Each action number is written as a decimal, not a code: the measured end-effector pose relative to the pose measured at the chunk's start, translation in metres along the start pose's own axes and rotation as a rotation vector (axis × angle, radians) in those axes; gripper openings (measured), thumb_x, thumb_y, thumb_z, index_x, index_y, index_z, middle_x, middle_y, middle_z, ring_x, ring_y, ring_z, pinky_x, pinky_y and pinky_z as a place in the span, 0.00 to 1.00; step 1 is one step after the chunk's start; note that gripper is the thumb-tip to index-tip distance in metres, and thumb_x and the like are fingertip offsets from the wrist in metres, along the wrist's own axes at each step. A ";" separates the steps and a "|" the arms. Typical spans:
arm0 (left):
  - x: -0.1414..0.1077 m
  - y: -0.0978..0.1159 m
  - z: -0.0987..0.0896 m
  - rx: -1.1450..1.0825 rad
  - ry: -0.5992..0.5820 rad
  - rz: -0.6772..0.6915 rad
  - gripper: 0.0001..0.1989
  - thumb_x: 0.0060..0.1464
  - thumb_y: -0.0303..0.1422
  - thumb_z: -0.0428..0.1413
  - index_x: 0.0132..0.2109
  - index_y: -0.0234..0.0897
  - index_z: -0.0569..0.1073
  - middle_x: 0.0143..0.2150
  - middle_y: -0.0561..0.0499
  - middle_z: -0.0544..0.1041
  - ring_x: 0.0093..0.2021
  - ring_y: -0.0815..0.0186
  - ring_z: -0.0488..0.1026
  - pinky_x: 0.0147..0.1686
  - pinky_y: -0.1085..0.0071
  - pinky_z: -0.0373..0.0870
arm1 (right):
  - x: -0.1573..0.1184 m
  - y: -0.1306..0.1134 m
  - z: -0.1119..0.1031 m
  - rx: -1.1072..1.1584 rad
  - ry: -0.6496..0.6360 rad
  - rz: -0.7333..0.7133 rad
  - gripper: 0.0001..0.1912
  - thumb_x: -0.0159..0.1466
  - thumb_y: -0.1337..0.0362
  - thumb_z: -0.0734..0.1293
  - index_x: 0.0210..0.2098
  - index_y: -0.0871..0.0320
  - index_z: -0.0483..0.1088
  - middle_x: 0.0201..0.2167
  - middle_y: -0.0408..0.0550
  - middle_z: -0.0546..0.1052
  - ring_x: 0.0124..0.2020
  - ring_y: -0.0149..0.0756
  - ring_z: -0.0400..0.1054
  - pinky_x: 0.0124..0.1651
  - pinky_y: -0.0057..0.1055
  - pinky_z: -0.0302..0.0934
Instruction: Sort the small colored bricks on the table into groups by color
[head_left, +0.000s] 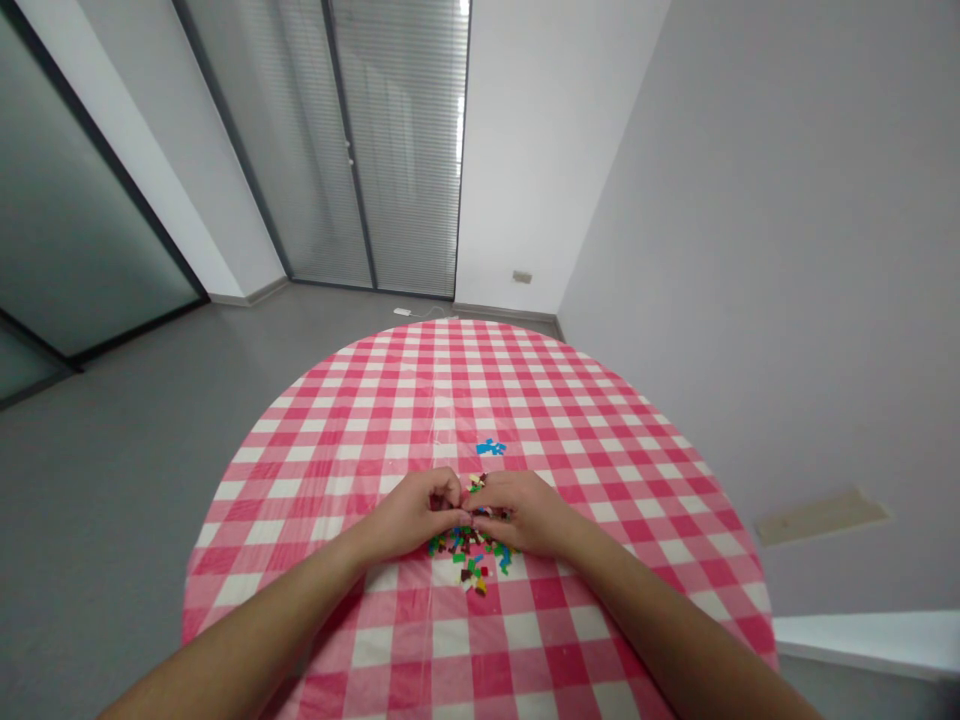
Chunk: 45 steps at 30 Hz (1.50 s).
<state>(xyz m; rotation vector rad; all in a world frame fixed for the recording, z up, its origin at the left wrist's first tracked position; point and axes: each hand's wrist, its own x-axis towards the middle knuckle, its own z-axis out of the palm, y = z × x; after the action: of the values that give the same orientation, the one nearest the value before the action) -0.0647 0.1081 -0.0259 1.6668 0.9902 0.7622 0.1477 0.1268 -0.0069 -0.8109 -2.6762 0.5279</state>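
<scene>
Left hand (411,515) and right hand (523,512) meet above a pile of small plastic bricks (469,552) at lower centre, forearms reaching in from the lower corners. Fingers (450,490) curled narrow; any held brick is hidden. Blue bricks (490,447) lie just beyond. The round table (315,450) extends well past the hands to its left, right and far rims.

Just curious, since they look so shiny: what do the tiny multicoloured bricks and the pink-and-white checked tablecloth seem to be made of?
The tiny multicoloured bricks look like moulded plastic, crisp-edged and brightly coloured, though too small to be sure. The pink-and-white checked tablecloth looks like glossy vinyl or plastic film, given its sheen and pale crease.
</scene>
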 end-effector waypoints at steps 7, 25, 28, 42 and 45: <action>0.000 -0.006 0.002 -0.033 0.001 -0.010 0.14 0.50 0.37 0.61 0.30 0.35 0.64 0.26 0.56 0.68 0.26 0.71 0.64 0.27 0.75 0.60 | -0.001 0.004 0.004 -0.024 0.003 -0.003 0.10 0.66 0.60 0.64 0.39 0.53 0.77 0.30 0.45 0.76 0.31 0.32 0.67 0.32 0.26 0.51; 0.000 0.001 0.002 -0.069 0.028 -0.019 0.11 0.57 0.38 0.57 0.34 0.35 0.66 0.23 0.56 0.71 0.23 0.71 0.66 0.23 0.77 0.59 | 0.000 0.005 0.008 -0.067 0.065 0.020 0.11 0.68 0.61 0.62 0.38 0.57 0.75 0.31 0.47 0.76 0.34 0.34 0.67 0.34 0.27 0.56; 0.000 0.001 0.003 -0.036 0.039 0.002 0.11 0.57 0.38 0.56 0.34 0.35 0.66 0.23 0.56 0.70 0.23 0.72 0.65 0.23 0.76 0.59 | 0.000 0.006 0.009 -0.010 0.062 0.027 0.11 0.68 0.62 0.62 0.40 0.56 0.76 0.32 0.48 0.77 0.34 0.33 0.68 0.35 0.27 0.57; 0.005 -0.003 -0.007 0.205 0.188 0.045 0.04 0.55 0.29 0.53 0.36 0.35 0.72 0.31 0.51 0.76 0.31 0.67 0.71 0.32 0.73 0.66 | 0.001 0.012 0.005 -0.030 0.047 0.142 0.09 0.66 0.66 0.63 0.40 0.55 0.77 0.34 0.47 0.78 0.38 0.35 0.69 0.39 0.28 0.58; 0.005 0.000 -0.006 0.266 0.176 0.048 0.06 0.55 0.29 0.52 0.36 0.35 0.74 0.33 0.50 0.77 0.33 0.66 0.72 0.34 0.72 0.66 | 0.001 0.012 0.007 -0.056 -0.001 0.136 0.11 0.66 0.66 0.63 0.46 0.53 0.75 0.36 0.47 0.76 0.40 0.35 0.67 0.39 0.28 0.57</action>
<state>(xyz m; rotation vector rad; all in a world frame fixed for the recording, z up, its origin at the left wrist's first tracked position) -0.0675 0.1151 -0.0235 1.8809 1.2213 0.8489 0.1500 0.1346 -0.0178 -1.0144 -2.6609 0.4863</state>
